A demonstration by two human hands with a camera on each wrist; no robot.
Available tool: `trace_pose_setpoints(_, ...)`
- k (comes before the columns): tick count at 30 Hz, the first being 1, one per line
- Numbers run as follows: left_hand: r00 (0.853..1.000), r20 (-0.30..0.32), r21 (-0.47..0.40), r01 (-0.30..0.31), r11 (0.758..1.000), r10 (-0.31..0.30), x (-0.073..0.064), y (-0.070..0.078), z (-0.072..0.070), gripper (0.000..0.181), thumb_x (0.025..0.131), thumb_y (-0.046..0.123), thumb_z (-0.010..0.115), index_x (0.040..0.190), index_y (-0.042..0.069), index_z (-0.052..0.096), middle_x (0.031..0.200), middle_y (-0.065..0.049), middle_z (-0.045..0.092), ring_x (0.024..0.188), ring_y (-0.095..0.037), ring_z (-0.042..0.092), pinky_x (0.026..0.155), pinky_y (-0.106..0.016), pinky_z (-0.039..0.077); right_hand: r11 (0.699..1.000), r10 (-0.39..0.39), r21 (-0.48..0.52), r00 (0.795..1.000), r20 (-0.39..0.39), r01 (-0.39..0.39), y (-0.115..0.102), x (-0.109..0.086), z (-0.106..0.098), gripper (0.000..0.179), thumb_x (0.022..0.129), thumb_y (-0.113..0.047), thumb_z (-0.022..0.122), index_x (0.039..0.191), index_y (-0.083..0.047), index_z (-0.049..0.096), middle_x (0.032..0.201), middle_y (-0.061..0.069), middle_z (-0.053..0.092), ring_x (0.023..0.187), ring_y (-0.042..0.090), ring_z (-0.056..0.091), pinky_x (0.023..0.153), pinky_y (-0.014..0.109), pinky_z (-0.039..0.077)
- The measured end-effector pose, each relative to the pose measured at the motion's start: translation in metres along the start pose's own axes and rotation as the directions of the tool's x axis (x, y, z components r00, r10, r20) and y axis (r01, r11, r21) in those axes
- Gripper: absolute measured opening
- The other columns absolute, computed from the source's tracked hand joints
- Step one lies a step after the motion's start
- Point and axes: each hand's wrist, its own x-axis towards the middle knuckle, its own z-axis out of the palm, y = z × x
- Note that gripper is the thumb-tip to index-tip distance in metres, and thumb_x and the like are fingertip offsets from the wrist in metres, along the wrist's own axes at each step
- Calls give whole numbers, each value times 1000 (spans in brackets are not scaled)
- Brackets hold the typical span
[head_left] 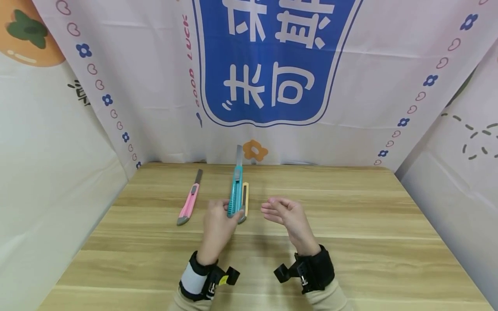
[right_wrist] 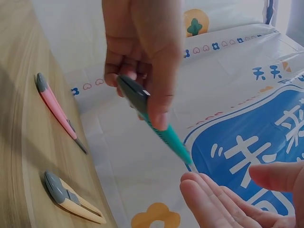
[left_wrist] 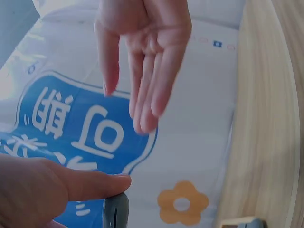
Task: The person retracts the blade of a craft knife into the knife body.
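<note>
My left hand [head_left: 218, 226] grips the grey lower end of a teal utility knife [head_left: 235, 190] above the table, its blade pointing away from me. In the right wrist view the thumb presses along the teal knife [right_wrist: 168, 135] while the other fingers curl behind it. My right hand [head_left: 289, 220] is raised to the right of the knife, apart from it. Its fingers are extended and hold nothing, as the left wrist view also shows of the right hand [left_wrist: 149, 61]. A yellow utility knife [head_left: 246, 196] lies on the table, partly hidden behind the teal one.
To the left, a pink utility knife [head_left: 189, 203] with its blade out lies on the wooden table [head_left: 350, 242]. A printed white cloth [head_left: 155, 86] hangs along the table's back edge, with more cloth at both sides.
</note>
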Motion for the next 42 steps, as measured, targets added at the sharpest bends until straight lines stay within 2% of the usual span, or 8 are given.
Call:
trace_pose_setpoints(6,999,10,-30,-30,999,31,-12,12,0,50,74,22,78,106,-13,61,94,-22,57,73,-24,56,60,-38,54,1000,6,-8,1000,-4,-7,2,0,3,35,94,-19,57,114,9,60,109,31,66,96,33,66,77,28,60)
trace_pose_setpoints(13,998,17,-14,-56,998,56,-20,18,-3,51,73,24,79,105,-11,62,91,-20,57,70,-21,55,56,-32,50,1000,19,-16,1000,-8,-19,3,-1,4,36,93,-20,57,115,8,60,109,30,66,94,30,67,78,30,59)
trace_pose_setpoints(18,995,59,-20,-78,997,79,-26,26,-4,53,73,24,79,108,-11,60,93,-19,56,76,-22,57,59,-33,54,1000,19,-14,1000,-16,-20,2,-2,4,36,93,-19,57,117,8,59,111,29,66,94,27,67,78,29,60)
trace_pose_setpoints(23,990,83,-24,-115,993,117,-30,31,-1,53,72,22,80,108,-11,59,93,-18,55,77,-21,57,59,-33,55,1000,-12,12,1000,-4,12,1,-2,4,41,93,-20,58,120,11,56,113,30,65,92,23,68,79,30,59)
trace_pose_setpoints(25,987,88,-28,-130,991,132,-32,33,1,52,71,22,80,107,-10,59,93,-18,55,76,-21,57,59,-32,55,999,-25,25,1000,-3,25,1,-2,4,41,93,-19,58,120,12,56,110,26,67,90,21,69,79,30,59)
trace_pose_setpoints(32,981,80,-30,-174,984,176,-37,37,6,51,69,24,82,104,-6,61,90,-14,55,70,-19,53,56,-30,48,999,-16,31,999,-32,17,0,-1,6,36,93,-14,58,117,13,57,86,0,70,80,12,69,73,24,60)
trace_pose_setpoints(42,982,67,-32,-177,984,179,-39,37,8,51,68,22,82,104,-5,61,87,-14,54,69,-19,51,56,-29,45,999,-13,50,1000,-6,14,-1,-1,6,38,92,-9,58,120,17,54,79,-5,73,72,11,70,67,20,60)
